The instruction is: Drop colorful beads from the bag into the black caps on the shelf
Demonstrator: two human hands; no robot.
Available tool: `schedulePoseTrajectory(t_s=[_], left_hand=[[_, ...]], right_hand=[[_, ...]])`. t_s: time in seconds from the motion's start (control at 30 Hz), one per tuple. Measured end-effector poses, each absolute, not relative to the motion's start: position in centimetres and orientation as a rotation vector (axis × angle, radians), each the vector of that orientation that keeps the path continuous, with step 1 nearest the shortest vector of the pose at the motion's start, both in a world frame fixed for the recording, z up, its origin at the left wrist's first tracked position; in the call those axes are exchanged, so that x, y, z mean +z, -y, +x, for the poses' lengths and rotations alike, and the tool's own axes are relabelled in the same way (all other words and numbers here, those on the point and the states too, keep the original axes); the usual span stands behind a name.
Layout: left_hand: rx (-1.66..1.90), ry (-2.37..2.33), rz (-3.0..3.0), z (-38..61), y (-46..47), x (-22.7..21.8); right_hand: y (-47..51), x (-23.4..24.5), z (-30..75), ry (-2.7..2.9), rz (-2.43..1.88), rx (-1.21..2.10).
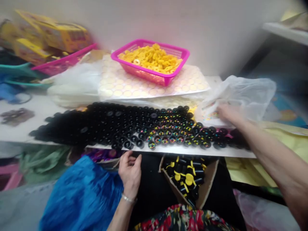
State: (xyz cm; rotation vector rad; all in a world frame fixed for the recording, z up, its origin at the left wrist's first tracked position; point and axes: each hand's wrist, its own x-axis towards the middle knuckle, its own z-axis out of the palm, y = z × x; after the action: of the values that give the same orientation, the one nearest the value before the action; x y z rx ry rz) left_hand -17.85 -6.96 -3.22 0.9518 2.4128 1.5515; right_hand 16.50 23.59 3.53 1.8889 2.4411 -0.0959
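Note:
My left hand hovers at the table's front edge, loosely curled with the thumb apart and nothing visible in it. My right hand reaches into a clear plastic bag on the right; its fingers are blurred and partly hidden. Small coloured pieces show in the bag beside it. Between the hands stand many small black round containers, packed in rows. Those toward the right hold bright coloured bits, while several on the left look dark inside.
A pink basket of yellow pieces rests on a sheet of round stickers behind the rows. In my lap, a cardboard box holds black tubes with yellow caps. A blue plastic bag lies lower left.

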Motion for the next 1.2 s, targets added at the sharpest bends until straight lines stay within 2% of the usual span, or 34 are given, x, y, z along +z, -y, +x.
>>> schedulePoseTrajectory(t_s=[0.07,0.2,0.27,0.33,0.4,0.6,0.77,0.9,0.97,1.07,1.2], left_hand=[[1.569,-2.396,0.942,-18.1,6.6,-3.7],[1.553,-2.486,1.169,-17.8,5.8,-3.6],[1.542,-2.494,1.229,-17.8,5.4,-3.4],[1.539,-2.481,1.23,-17.8,5.0,-3.5],[1.551,-2.463,1.18,-17.8,4.6,-3.7],[1.577,-2.453,1.133,-16.7,4.6,-3.4],[1.653,-2.397,1.146,-16.0,4.5,-4.1],[1.705,-2.358,1.19,-15.9,4.2,-4.3],[1.705,-2.353,1.217,-15.8,4.0,-4.1],[1.681,-2.364,1.236,-15.7,4.0,-3.7],[1.632,-2.36,1.281,-15.8,4.0,-3.7]], right_hand=[[-23.6,3.2,15.7,-2.498,1.83,-0.293],[-22.5,3.4,14.3,-2.6,1.788,-0.966],[-21.9,3.4,14.3,-2.597,1.863,-1.063],[-21.5,3.3,14.6,-2.512,2.068,-1.565],[-21.0,3.4,14.9,-2.407,2.16,-1.932],[-17.2,6.4,11.9,-2.49,1.945,-2.261],[-12.4,9.1,4.9,-2.575,1.484,-2.195],[-9.4,8.9,-1.0,-2.632,1.006,-1.985],[-8.8,8.2,-3.4,-2.786,0.838,-1.731],[-8.5,7.7,-5.9,-3.014,0.651,-1.122],[-8.0,8.2,-7.6,-3.019,0.494,-0.466]])
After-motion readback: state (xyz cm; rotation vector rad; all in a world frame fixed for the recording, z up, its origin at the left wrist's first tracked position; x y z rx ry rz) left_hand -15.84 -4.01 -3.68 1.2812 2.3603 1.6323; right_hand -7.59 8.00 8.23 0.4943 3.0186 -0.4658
